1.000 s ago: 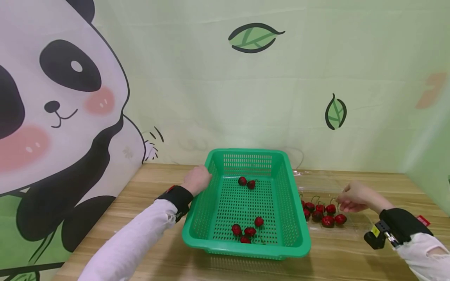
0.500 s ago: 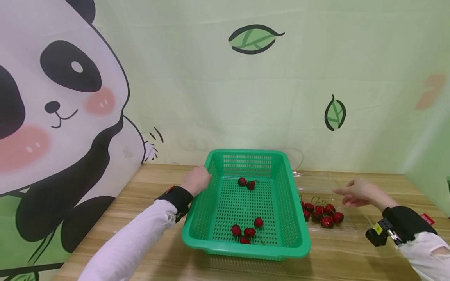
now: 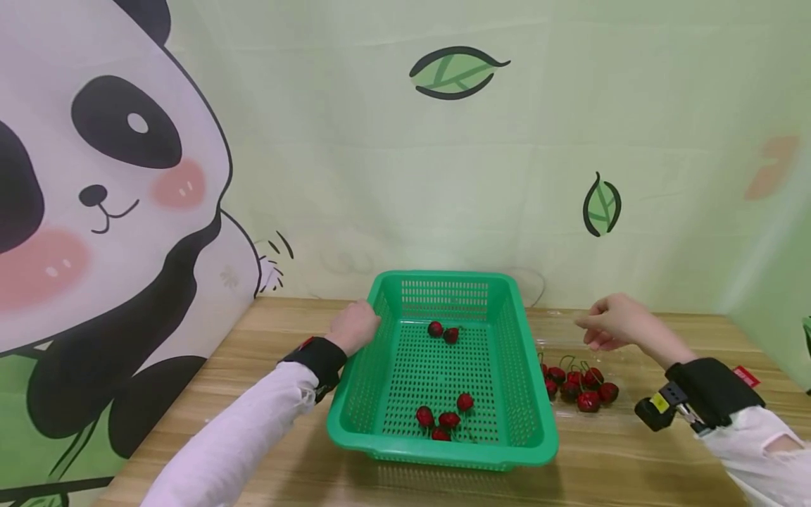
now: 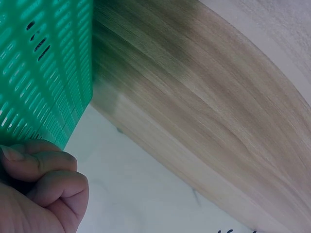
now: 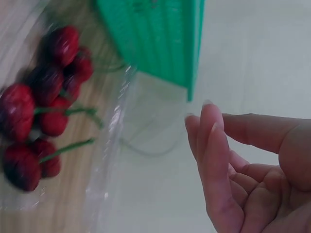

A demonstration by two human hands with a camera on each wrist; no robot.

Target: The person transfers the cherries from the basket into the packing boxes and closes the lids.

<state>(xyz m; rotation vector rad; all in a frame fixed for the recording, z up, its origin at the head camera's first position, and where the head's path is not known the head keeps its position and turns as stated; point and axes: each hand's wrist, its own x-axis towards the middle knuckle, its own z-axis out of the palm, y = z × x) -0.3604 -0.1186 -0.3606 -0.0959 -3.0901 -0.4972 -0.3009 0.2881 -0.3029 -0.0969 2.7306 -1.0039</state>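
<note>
A green plastic basket (image 3: 443, 366) with slotted walls stands mid-table, with several red cherries (image 3: 449, 420) spread on its floor. My left hand (image 3: 355, 327) grips the basket's left rim; in the left wrist view its curled fingers (image 4: 53, 189) are against the slotted wall. My right hand (image 3: 617, 322) is raised over the far part of a clear plastic box (image 3: 624, 408), fingers fairly straight, thumb close to the fingertips, nothing visible between them. Inside that box, beside the basket's right wall, lies a cluster of dark red cherries (image 5: 41, 107) with green stems.
The wooden tabletop (image 3: 285, 451) runs back to a pale green cloth backdrop (image 3: 329, 141) with a panda print. Part of the clear box is hidden behind the basket's right wall.
My right hand has drawn away from the cherries in the clear box, then risen and moved left above it. The cherries nearest it shifted slightly left. My left hand stays on the rim.
</note>
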